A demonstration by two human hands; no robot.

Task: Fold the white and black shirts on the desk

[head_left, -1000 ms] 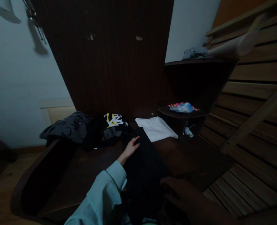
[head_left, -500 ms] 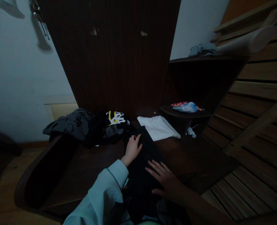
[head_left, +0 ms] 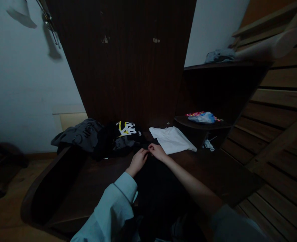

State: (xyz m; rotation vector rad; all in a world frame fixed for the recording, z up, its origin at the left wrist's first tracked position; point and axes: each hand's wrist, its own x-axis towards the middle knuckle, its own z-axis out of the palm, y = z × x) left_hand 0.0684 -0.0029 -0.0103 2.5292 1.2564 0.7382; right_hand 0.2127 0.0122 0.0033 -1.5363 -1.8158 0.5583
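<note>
A black garment (head_left: 158, 188) lies spread along the dark wooden surface (head_left: 93, 181) in front of me. My left hand (head_left: 138, 160) and my right hand (head_left: 158, 151) meet at its far edge, fingers curled and pinching the dark cloth there. Just beyond my hands lies a folded white garment (head_left: 172, 139). To the left sits a pile of dark and grey clothes (head_left: 98, 137), one with a white and yellow print (head_left: 125, 127).
A tall dark wooden panel (head_left: 128, 67) stands behind the surface. A small dark shelf (head_left: 201, 124) on the right holds a colourful bag (head_left: 203, 117). Wooden slats (head_left: 281, 111) slope along the right side. A grey cloth (head_left: 218, 55) lies on a higher ledge.
My right hand slid forward from the near part of the black garment up to its far edge, beside my left hand. Both hands went from lying flat to pinching the cloth.
</note>
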